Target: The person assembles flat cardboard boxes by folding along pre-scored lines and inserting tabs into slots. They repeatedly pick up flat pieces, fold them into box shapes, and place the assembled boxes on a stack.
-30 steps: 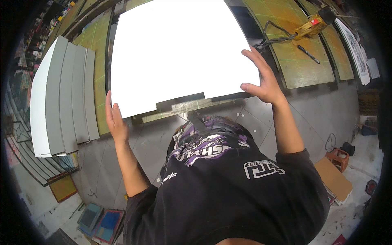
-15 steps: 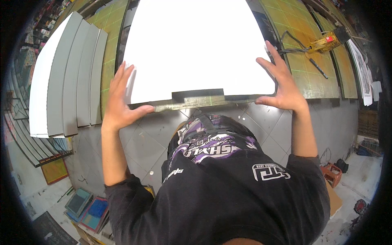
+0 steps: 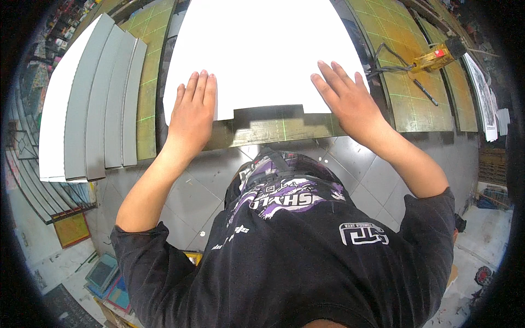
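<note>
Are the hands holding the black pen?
No, the left hand and the right hand are palm-down at the white sheet, while the pen lies on the green board to the right.

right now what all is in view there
large sheet: one, white, top centre
stepped sheets: several, grey and white, left
gridded boards: at least four, yellow-green, left, centre, right
corded power tool: one, yellow and black, right
pen: one, black, beside tool
printed papers: several, black-and-white, far right
framed panels: several, multicoloured, lower left
floor tiles: many, grey, middle
t-shirt: one, black, lower centre
left hand: one, bare, sheet's near left
right hand: one, bare, sheet's near right
</note>
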{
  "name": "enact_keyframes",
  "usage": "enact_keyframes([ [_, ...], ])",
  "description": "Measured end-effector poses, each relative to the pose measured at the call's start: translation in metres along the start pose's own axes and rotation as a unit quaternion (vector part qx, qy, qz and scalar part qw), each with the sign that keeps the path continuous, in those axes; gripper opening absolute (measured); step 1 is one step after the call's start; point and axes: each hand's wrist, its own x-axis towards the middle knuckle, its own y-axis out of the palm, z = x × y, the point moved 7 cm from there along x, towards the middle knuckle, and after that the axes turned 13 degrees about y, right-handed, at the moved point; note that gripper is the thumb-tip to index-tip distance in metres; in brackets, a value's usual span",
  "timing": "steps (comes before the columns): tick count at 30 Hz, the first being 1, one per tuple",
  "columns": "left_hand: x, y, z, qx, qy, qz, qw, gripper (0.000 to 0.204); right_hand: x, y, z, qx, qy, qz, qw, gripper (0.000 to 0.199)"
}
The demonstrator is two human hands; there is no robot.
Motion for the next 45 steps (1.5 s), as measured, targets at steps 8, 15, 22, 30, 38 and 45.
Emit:
enact_keyframes([
  [8,0.018,-0.019,0.022,0.118,-0.017,-0.255,0.96,0.04,0.02,-0.024,-0.015,-0.021,0.016,-0.24,0.97,0.042],
  [15,0.024,-0.025,0.04,0.044,0.02,-0.318,0.947,0.061,0.026,-0.015,-0.035,0.029,0.057,-0.345,0.937,0.037],
  [22,0.004,-0.008,0.099,-0.268,-0.047,-0.285,0.919,0.104,0.021,-0.026,-0.065,0.203,0.126,-0.206,0.949,0.082],
  [30,0.008,0.006,0.103,-0.305,-0.092,-0.263,0.911,0.096,0.026,0.02,-0.107,0.413,0.147,-0.075,0.896,0.08],
  [38,0.007,0.007,0.096,-0.227,-0.129,-0.321,0.91,0.081,0.024,0.019,-0.098,0.338,0.139,-0.223,0.904,0.062],
  [45,0.006,0.018,0.089,-0.217,-0.135,-0.336,0.906,0.074,0.021,0.034,-0.093,0.319,0.161,-0.241,0.902,0.06],
])
